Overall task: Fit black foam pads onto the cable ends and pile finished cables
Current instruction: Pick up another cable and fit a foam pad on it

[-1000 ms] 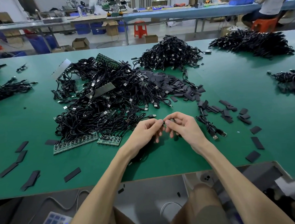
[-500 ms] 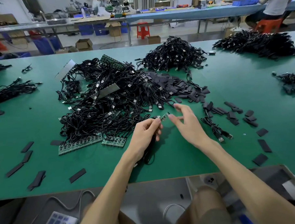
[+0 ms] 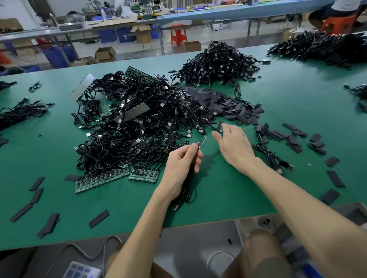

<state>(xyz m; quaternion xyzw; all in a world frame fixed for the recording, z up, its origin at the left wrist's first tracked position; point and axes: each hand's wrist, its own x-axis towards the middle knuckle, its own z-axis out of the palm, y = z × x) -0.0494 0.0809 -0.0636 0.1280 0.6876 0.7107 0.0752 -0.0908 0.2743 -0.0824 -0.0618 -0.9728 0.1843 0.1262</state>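
The left hand (image 3: 182,166) is gripping a thin black cable (image 3: 188,192) beside the tangled black cable heap (image 3: 136,128). The right hand (image 3: 235,147) is hovering released.

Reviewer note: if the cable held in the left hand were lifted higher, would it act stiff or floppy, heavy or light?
Probably floppy: the cable sags in loose loops below the left hand. Its small board end is likely rigid, since it juts straight out past the fingertips. It seems light, as a fingertip pinch alone appears to hold it.
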